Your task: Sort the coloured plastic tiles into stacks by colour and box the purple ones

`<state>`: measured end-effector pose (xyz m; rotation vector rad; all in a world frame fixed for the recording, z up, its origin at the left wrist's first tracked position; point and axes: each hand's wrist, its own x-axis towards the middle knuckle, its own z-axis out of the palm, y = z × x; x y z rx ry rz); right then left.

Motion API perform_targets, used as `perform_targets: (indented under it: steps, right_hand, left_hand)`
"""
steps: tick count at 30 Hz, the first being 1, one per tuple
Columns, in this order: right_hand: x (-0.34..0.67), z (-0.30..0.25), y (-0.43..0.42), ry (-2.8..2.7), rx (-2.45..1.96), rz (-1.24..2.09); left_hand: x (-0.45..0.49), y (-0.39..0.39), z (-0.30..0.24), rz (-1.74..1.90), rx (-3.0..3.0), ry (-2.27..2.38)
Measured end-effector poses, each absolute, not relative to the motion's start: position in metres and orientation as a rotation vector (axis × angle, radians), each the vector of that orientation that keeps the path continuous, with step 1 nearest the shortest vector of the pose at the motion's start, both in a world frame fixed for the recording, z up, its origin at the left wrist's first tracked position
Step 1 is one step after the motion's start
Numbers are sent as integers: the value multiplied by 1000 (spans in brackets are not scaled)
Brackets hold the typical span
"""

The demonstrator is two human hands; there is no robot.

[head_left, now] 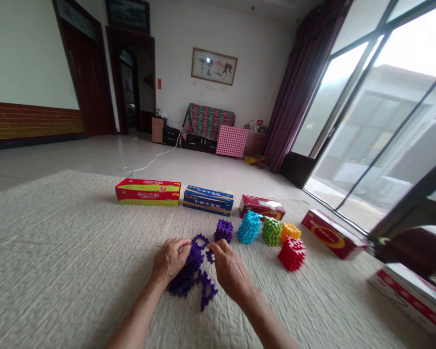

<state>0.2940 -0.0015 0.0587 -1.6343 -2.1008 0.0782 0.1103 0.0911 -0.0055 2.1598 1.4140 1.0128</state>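
Observation:
My left hand (170, 260) is closed on a purple interlocking block piece (194, 259), above a small heap of purple pieces (180, 285). Pinched in the fingers of my right hand (230, 269) is another purple block piece (210, 256), mostly hidden by the fingers. Beyond the hands, a notched purple ring (200, 238) shows. A flat purple piece (208, 291) lies between my forearms. Just past my right hand stands a built purple cube (224, 230). To its right sit a light blue block (249, 227), a green one (272, 231), a yellow one (291, 231) and a red one (292, 254).
Along the far side of the textured cream cover stand a red-and-yellow box (147, 193), a blue box (208, 200) and a dark red box (262, 208). Another red box (332, 234) sits to the right. A white-and-red box (410, 300) lies at the near right edge.

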Motion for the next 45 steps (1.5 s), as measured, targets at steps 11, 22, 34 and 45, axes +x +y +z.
perform_targets:
  steps: [11, 22, 34, 45]
  right_hand:
    - [328, 56, -5, -2134, -1529, 409]
    - [330, 43, -26, -2042, -1808, 386]
    - [309, 22, -37, -1871, -1858, 124]
    - [304, 12, -41, -1764, -1789, 60]
  left_hand:
    - [110, 88, 0, 998, 2162, 1457]
    - [111, 87, 3, 993, 2155, 1484]
    - [110, 84, 5, 971, 2188, 1478]
    - [109, 88, -1, 974, 2210, 1483]
